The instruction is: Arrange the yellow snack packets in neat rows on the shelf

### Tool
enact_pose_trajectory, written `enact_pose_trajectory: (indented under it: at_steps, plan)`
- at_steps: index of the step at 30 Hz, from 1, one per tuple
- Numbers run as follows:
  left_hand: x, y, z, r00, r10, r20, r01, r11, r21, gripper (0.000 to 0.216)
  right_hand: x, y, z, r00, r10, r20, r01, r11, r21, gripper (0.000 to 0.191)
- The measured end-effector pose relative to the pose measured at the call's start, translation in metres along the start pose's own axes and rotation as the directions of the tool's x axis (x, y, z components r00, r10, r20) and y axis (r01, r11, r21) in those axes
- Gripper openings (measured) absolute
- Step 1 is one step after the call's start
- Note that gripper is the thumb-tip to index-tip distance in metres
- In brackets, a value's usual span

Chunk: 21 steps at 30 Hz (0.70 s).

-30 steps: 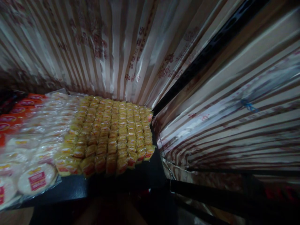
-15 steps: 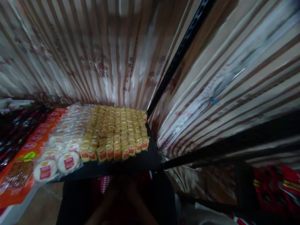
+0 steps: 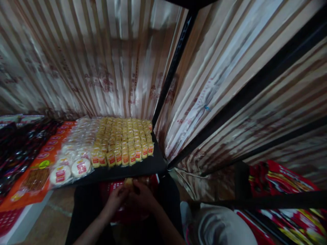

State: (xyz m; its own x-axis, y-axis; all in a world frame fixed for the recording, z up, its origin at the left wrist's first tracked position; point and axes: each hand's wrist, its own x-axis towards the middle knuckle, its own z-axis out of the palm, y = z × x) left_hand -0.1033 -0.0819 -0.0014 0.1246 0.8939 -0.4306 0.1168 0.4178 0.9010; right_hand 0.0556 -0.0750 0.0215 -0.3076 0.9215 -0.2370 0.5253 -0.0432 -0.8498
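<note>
My left hand [image 3: 116, 199] and my right hand [image 3: 143, 197] meet low in the middle, over a red basket [image 3: 112, 186] that stands below the shelf edge. Both have their fingers curled in. A small yellowish packet [image 3: 128, 183] shows at the fingertips, and the left fingers seem closed on it. What the right hand grips is hidden in the dark. Just above, on the black shelf [image 3: 143, 166], stand tight rows of yellow packets [image 3: 125, 139].
Left of the yellow rows lie clear bags of round white cakes [image 3: 74, 160], orange packs [image 3: 35, 177] and dark packs [image 3: 15, 149]. Striped sheeting [image 3: 102, 61] closes the back and right. A black post [image 3: 173, 61] rises at the corner. Red packs [image 3: 276, 183] lie lower right.
The view has pulled back and tilted down. My two hands, a dark blur before, now show clearly over the red basket. More of the left shelf and the red packs at right have come into sight.
</note>
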Motion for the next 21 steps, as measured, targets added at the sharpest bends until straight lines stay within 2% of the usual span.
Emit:
enact_pose_trajectory:
  at_steps: [4,8,15,18,21]
  plan:
    - [-0.006,0.041,-0.004,0.98,0.199,0.025,-0.2,0.977,0.066,0.043,-0.001,-0.021,-0.021,0.984,-0.176,-0.031,0.179,0.964,0.195,0.033]
    - [0.005,0.077,-0.006,0.952,0.305,0.032,-0.307,0.946,0.108,0.055,0.008,-0.04,-0.044,0.965,-0.259,-0.034,0.258,0.921,0.292,0.037]
    - [0.03,0.123,-0.001,0.931,0.344,0.122,-0.348,0.938,0.01,0.054,0.026,-0.057,-0.076,0.941,-0.309,-0.139,0.306,0.951,-0.037,0.031]
    - [0.042,0.136,0.0,0.927,0.354,0.127,-0.359,0.933,0.023,0.048,0.035,-0.054,-0.082,0.938,-0.278,-0.207,0.275,0.96,-0.043,0.035]
    - [0.058,0.151,0.004,0.897,0.436,0.071,-0.441,0.891,0.108,0.042,0.049,-0.05,-0.087,0.91,-0.219,-0.353,0.23,0.973,-0.011,0.042]
